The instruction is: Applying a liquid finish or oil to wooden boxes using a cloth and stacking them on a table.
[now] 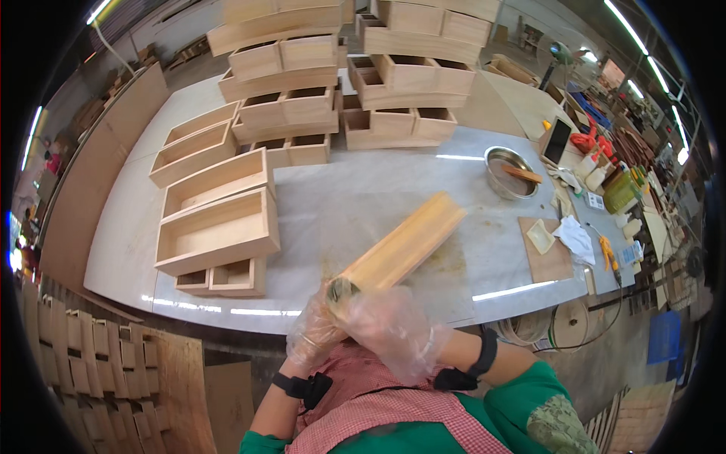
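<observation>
A long, narrow wooden piece (404, 246), yellowish-orange and shiny on its upper face, slants away from me to the right over the grey tabletop. My left hand (311, 331), in a clear plastic glove, is closed on its near end. My right hand (389, 325), gloved the same way, is against the near right side of the piece. Motion smears its fingers, so whether it grips anything is unclear. Something small and dark greenish (342, 289) shows at the near end by my left hand; I cannot make out what it is.
Pale wooden drawer boxes (219, 227) stand at the left, with taller stacks (416, 76) at the back. To the right are a metal bowl (510, 172) with a wooden-handled tool, a brown board (546, 250), a white cloth (575, 239), bottles (596, 178) and a phone-like black screen (557, 141).
</observation>
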{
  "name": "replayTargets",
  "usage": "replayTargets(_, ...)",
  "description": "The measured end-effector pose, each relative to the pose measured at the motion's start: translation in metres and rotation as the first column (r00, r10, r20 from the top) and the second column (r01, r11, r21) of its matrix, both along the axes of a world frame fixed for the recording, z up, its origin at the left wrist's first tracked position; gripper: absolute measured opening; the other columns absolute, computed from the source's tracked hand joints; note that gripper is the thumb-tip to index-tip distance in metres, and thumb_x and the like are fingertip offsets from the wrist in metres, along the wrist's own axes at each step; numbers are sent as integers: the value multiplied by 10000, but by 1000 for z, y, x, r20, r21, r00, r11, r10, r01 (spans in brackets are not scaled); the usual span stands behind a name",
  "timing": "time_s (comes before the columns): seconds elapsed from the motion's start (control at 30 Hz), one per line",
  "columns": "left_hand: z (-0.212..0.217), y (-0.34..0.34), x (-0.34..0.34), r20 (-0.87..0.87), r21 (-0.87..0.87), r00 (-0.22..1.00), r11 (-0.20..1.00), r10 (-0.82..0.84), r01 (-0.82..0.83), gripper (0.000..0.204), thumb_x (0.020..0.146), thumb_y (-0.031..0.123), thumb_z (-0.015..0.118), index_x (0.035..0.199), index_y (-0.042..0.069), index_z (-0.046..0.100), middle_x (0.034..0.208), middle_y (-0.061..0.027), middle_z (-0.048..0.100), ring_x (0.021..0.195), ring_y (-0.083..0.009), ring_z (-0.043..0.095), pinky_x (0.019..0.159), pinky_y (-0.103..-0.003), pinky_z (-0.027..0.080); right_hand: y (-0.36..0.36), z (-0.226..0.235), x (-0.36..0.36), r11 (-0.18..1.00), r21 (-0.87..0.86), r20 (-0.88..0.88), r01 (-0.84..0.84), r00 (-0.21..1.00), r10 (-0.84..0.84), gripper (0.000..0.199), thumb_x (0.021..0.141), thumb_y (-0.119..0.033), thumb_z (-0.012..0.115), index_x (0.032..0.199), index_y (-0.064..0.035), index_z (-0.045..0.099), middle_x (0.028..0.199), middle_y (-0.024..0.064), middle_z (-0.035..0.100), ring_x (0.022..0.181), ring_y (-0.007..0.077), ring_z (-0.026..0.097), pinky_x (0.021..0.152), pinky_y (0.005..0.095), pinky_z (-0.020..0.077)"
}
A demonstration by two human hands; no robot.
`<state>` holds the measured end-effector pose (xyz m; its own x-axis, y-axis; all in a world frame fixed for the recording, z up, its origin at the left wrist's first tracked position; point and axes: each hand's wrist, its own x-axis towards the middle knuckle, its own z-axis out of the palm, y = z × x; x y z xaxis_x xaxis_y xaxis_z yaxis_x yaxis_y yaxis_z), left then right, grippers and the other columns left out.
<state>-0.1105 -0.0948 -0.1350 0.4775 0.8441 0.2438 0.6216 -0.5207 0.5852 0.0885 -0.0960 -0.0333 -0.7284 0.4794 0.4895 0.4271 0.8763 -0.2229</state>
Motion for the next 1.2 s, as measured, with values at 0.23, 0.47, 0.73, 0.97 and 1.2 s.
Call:
replayTargets(0.23, 42, -7, 20, 398, -490, 880, 871, 259, -34, 767, 781, 179, 843, 1426, 33, 455, 1250, -118, 635, 1138, -214, 609, 997, -361, 488, 43, -38, 34, 978, -75, -59, 196, 978, -201, 272, 825, -144, 625, 1084, -101, 694, 905, 87, 672, 873, 269, 681, 744, 414, 559)
replayTargets(0.47, 9, -7, 1, 99, -274, 990, 959, 101, -71, 735, 815, 198, 824, 1420, 13, 450, 1252, -133, 639, 1159, -225, 608, 1050, -351, 456, -15, 10, -8, 958, -202, 314, 204, 940, -134, 230, 866, -97, 590, 1080, -87, 676, 856, 96, 646, 798, 284, 658, 642, 418, 524)
replayTargets(0.73, 42, -6, 16, 378, -421, 899, 906, 222, -47, 737, 797, 277, 828, 1377, -1, 467, 1232, -200, 641, 1132, -276, 648, 973, -373, 508, 73, -50, 45, 958, 102, -76, 266, 963, -260, 105, 831, -154, 626, 926, -115, 644, 821, 57, 656, 740, 270, 658, 619, 339, 531)
replayTargets(0.97, 2, -5, 3, -83, 198, 996, 980, 36, -19, 677, 815, 318, 797, 1339, 25, 484, 1155, -176, 669, 1066, -357, 638, 932, -405, 504, -3, -23, -8, 999, -33, -47, 5, 999, -7, 235, 788, -140, 653, 1022, -120, 653, 900, 45, 654, 777, 244, 668, 621, 384, 539)
replayTargets(1.2, 33, -7, 11, 424, -338, 896, 941, 136, 17, 615, 847, 284, 794, 1331, 35, 507, 1153, -174, 677, 1073, -324, 651, 925, -374, 509, 30, 3, -8, 997, 82, 177, 8, 984, -23, 467, 749, -54, 634, 1214, -84, 616, 913, 76, 638, 866, 276, 669, 655, 405, 540)
